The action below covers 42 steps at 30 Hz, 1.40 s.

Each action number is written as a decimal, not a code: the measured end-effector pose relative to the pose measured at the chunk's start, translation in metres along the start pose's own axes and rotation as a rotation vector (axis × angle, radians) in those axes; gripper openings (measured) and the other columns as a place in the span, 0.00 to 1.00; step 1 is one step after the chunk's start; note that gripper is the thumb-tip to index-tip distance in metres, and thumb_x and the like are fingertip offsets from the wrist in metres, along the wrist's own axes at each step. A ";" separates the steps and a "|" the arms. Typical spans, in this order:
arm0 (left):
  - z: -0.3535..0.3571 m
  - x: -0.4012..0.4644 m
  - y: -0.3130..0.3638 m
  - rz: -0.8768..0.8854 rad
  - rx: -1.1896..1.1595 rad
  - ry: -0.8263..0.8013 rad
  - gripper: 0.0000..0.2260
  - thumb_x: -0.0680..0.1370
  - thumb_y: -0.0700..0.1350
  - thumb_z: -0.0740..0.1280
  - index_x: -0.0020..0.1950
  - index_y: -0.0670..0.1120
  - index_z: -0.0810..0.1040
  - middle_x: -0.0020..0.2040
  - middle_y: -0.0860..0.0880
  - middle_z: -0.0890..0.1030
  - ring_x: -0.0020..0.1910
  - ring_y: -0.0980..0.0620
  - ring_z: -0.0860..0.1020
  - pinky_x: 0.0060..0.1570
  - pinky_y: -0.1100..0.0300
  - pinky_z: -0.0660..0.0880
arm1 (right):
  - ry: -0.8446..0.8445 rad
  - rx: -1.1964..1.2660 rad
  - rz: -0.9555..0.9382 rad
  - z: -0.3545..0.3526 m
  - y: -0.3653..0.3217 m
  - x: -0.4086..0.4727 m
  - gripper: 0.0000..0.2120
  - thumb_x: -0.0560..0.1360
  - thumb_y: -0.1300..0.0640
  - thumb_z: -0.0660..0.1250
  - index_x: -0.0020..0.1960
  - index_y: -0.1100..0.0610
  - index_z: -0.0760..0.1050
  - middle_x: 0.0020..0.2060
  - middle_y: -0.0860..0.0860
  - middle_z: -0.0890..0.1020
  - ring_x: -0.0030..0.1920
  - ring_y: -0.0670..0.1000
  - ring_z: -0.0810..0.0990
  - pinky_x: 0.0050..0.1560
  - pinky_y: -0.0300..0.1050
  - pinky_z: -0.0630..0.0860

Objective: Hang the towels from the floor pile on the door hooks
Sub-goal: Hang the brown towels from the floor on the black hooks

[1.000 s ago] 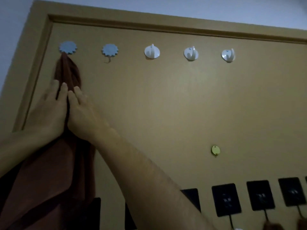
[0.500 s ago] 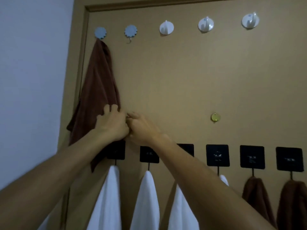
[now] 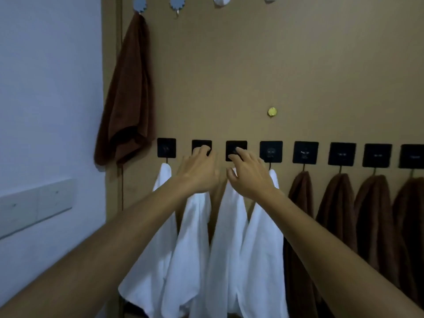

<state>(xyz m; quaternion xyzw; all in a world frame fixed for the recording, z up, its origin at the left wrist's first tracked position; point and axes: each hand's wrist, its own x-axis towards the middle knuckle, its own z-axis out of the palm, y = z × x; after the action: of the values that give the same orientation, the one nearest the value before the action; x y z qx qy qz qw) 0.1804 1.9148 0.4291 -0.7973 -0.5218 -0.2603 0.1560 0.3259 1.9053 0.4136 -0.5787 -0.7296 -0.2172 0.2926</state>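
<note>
A brown towel [image 3: 128, 95] hangs from the leftmost blue round hook [image 3: 140, 4] at the top of the tan door [image 3: 298, 65]. A row of black square hooks [image 3: 305, 152] runs across the door's middle. Several white towels [image 3: 263, 249] hang from the left ones and several brown towels [image 3: 337, 214] from the right ones. My left hand [image 3: 199, 173] and my right hand [image 3: 250, 177] are held out in front of the black hooks, fingers apart and empty. The floor pile is out of view.
A second blue hook [image 3: 177, 2] and white round hooks [image 3: 221, 0] sit along the top edge. A small yellow knob [image 3: 272, 111] is on the door. A pale wall [image 3: 46, 88] with a switch plate [image 3: 34, 205] stands at the left.
Both hands let go of the brown towel on the top hook and dropped down to the black hook row. The view tilted downward.
</note>
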 end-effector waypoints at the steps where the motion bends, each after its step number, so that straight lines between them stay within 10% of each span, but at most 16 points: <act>1: 0.008 -0.014 0.008 0.033 -0.064 -0.022 0.18 0.77 0.45 0.57 0.66 0.43 0.67 0.68 0.44 0.67 0.66 0.45 0.66 0.62 0.50 0.66 | -0.001 0.012 0.037 0.002 0.011 -0.023 0.20 0.79 0.51 0.54 0.70 0.55 0.65 0.73 0.54 0.63 0.73 0.53 0.60 0.71 0.51 0.57; 9: 0.107 -0.160 0.101 0.151 -0.179 -0.326 0.26 0.81 0.50 0.53 0.77 0.44 0.51 0.78 0.45 0.50 0.77 0.45 0.49 0.73 0.44 0.52 | -0.299 -0.083 0.453 0.007 0.066 -0.258 0.25 0.80 0.45 0.53 0.75 0.52 0.58 0.76 0.54 0.55 0.76 0.56 0.53 0.74 0.57 0.52; 30: 0.196 -0.581 0.555 0.858 -0.269 -0.909 0.26 0.79 0.48 0.58 0.75 0.44 0.56 0.76 0.44 0.54 0.74 0.45 0.57 0.69 0.48 0.60 | -0.743 -0.157 1.476 -0.169 0.114 -0.915 0.29 0.78 0.42 0.43 0.75 0.53 0.57 0.76 0.55 0.56 0.75 0.56 0.56 0.73 0.52 0.57; 42: 0.228 -0.660 0.653 0.991 -0.185 -1.142 0.22 0.78 0.48 0.58 0.71 0.45 0.61 0.72 0.44 0.61 0.70 0.45 0.63 0.64 0.51 0.66 | -0.804 0.030 1.699 -0.206 0.124 -1.058 0.25 0.80 0.51 0.54 0.75 0.54 0.56 0.76 0.54 0.55 0.75 0.54 0.55 0.71 0.49 0.59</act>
<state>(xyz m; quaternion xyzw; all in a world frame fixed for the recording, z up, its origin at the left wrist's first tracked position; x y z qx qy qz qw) 0.6231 1.2729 -0.1235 -0.9590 -0.0785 0.2504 -0.1071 0.6502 1.0409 -0.1555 -0.9451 -0.1119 0.2946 0.0868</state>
